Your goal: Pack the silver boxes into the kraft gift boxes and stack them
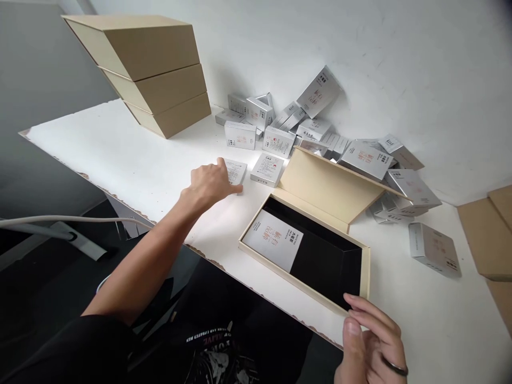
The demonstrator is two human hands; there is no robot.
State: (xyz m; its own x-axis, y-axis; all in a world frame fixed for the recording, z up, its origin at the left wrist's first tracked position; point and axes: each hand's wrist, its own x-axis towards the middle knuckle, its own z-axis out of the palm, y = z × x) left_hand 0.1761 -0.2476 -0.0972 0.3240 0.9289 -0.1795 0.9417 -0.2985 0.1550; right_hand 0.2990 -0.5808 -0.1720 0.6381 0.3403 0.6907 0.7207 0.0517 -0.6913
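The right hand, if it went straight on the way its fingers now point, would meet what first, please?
The right hand would most likely meet the open box first, at its near right corner. In this view they overlap there, so whether they touch is unclear.

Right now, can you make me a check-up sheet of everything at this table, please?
Surface: white table, chipped along its near edge.
Main things: open beige box, with one silver box lying at its left end.
Clutter: jumbled pile of silver boxes by the wall; three stacked beige boxes at the far left.
Hands: left hand at a loose silver box, grip unclear; right hand at the open box's near right corner, contact unclear.
Cables: one pale cable or hose running in from the left.
Surroundings: brown cardboard at the right.
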